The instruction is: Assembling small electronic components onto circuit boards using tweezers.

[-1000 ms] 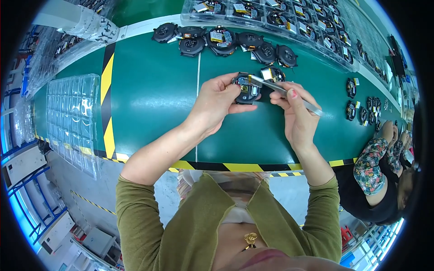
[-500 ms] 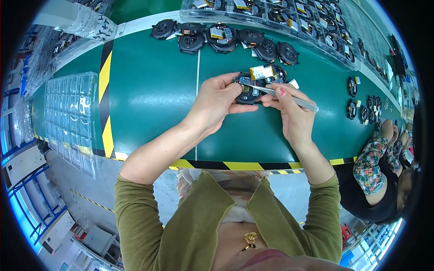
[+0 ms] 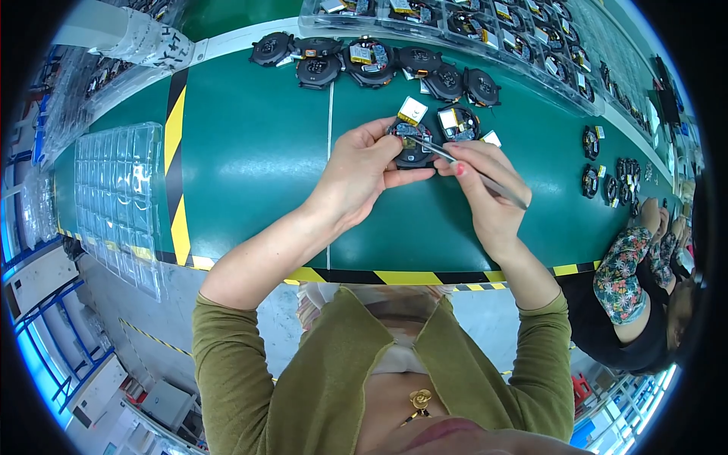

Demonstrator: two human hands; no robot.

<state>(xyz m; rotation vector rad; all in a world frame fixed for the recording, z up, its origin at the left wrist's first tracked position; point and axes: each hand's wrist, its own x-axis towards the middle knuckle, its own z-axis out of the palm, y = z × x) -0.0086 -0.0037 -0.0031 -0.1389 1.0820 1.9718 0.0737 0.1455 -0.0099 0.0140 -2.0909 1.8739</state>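
Observation:
My left hand (image 3: pixel 362 168) grips a round black watch case (image 3: pixel 414 155) by its left side, its inner circuitry facing up. A silvery white battery (image 3: pixel 412 111) sticks out from the far edge of that case. Between the fingers and thumb of my right hand (image 3: pixel 491 186) is a pair of metal tweezers (image 3: pixel 493 187), its tips down at the circuitry inside the case. Just beyond my right fingers lies another opened watch case (image 3: pixel 458 122) with a pale battery on it. My fingertips hide part of the held case's rim.
Several black watch cases (image 3: pixel 318 70) lie in a row at the far side of the green table (image 3: pixel 250 182). Behind them stands a clear tray (image 3: pixel 455 34) of watch parts. An empty clear blister tray (image 3: pixel 117 197) lies at left. A co-worker's patterned sleeve (image 3: pixel 622 273) shows at right.
The battery of the held case has swung left and now points away from me, uncovering the neighbouring case. The tweezers have tilted more steeply, with their tips still at the circuitry.

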